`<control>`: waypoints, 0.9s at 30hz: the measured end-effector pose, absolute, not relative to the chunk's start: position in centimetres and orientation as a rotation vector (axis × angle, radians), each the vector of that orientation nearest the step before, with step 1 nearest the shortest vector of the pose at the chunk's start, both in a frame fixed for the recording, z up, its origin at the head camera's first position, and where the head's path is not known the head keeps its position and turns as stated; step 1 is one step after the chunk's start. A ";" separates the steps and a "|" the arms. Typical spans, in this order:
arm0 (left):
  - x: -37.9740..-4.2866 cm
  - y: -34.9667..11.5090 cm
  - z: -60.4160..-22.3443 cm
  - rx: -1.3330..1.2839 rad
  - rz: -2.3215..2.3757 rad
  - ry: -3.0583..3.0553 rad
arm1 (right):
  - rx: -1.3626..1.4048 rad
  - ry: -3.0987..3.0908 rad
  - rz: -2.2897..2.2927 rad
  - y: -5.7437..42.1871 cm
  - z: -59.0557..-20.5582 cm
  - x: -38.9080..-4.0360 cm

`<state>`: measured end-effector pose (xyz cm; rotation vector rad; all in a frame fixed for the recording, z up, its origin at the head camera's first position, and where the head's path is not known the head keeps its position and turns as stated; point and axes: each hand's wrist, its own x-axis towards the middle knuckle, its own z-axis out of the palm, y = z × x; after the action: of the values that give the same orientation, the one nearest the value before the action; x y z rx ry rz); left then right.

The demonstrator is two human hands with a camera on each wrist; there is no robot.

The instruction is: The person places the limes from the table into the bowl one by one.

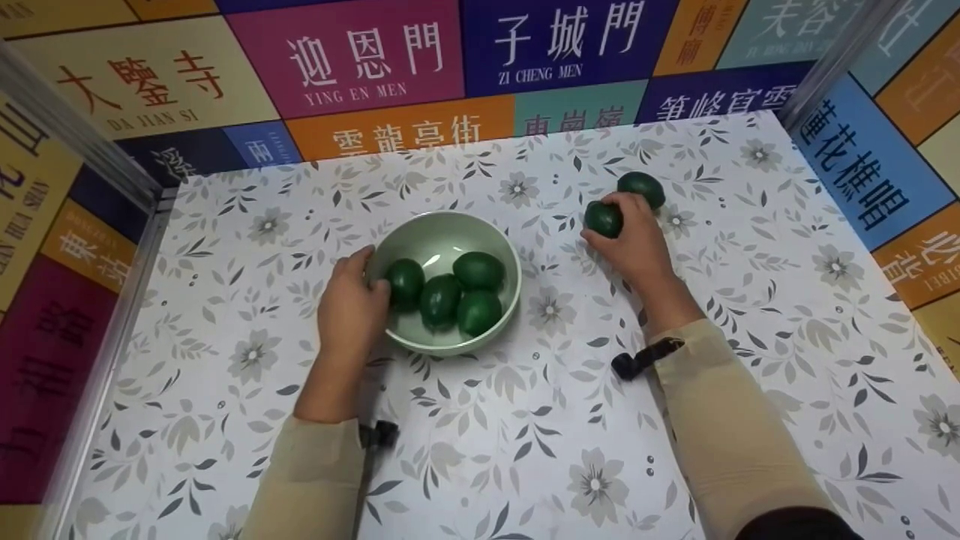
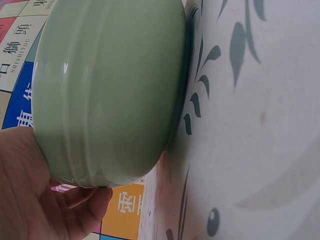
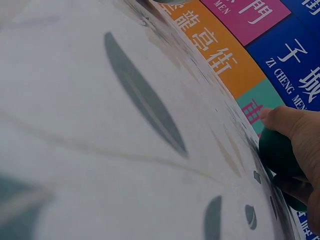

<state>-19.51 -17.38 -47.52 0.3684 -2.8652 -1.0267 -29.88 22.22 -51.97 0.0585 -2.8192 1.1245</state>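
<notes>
A pale green bowl (image 1: 450, 349) stands left of the table's middle, with several dark green, smooth oval fruits (image 1: 441, 301) lying in it. My left hand (image 1: 352, 304) grips the bowl's left side, thumb over the rim and fingers along the outer wall. In the left wrist view the bowl's wall (image 2: 115, 90) rises beside that hand (image 2: 45, 200). To the right of the bowl, my right hand (image 1: 637, 240) holds one green fruit (image 1: 602, 219) between thumb and fingers, at the tabletop. Just behind those fingers lies another green fruit (image 1: 641, 187), partly covered by them.
A white cloth with grey leaves and flowers (image 1: 551, 309) covers the table. Coloured panels with Chinese lettering (image 1: 360, 67) stand along the back and both sides. Black straps with small cameras (image 1: 637, 364) sit on both wrists.
</notes>
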 end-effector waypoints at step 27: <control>-19.5 -17.1 -47.4 0.395 -1.012 -2.866 | 0.110 -2.845 1.077 22.4 -52.1 -30.0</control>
<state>-19.53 -17.09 -47.44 0.3951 -2.8662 -1.0119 -29.98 22.42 -52.06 0.1105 -2.8452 1.0773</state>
